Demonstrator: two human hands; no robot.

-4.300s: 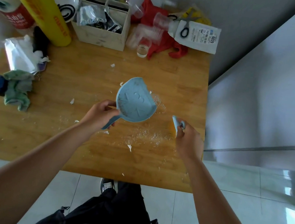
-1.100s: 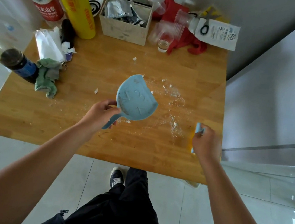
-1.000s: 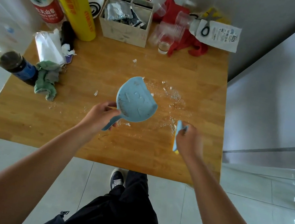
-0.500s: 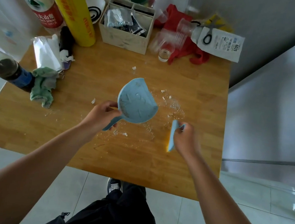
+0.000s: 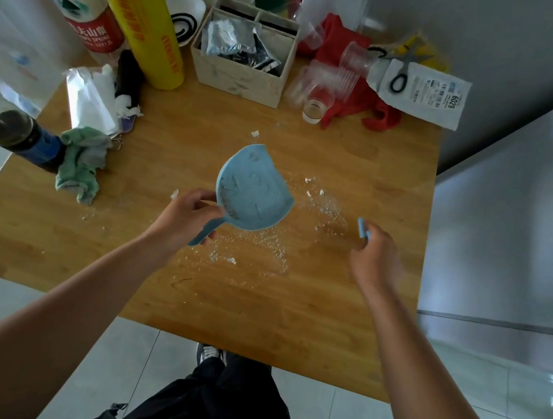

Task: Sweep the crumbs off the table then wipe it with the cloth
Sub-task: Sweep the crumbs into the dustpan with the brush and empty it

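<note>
A blue dustpan point(image 5: 253, 189) is gripped by its handle in the left hand point(image 5: 186, 218), whose fingers and thumb are curled round it. The pan is held tilted over the middle of the wooden table point(image 5: 324, 321), with the handle pointing to seven o'clock. Whether its edge touches the wood cannot be told. A small blue brush point(image 5: 362, 227) is clasped in the right hand point(image 5: 375, 255), at three o'clock of the pan. Only its top end is seen above the curled fingers, and the hand is blurred. White crumbs point(image 5: 276, 247) are scattered on the wood from two o'clock of the pan round to six o'clock, with single flecks at twelve and nine o'clock. The green cloth point(image 5: 82, 163) is left crumpled on the table at nine o'clock, well apart from both hands and just beside a dark bottle point(image 5: 21, 139). Along the far edge, from eleven to one o'clock, are ranged a yellow roll point(image 5: 141, 18), a beige box point(image 5: 242, 74) of packets, a red rag point(image 5: 351, 87) with clear cups point(image 5: 350, 66), and a white packet point(image 5: 432, 96) with scissors point(image 5: 401, 70) on it.
</note>
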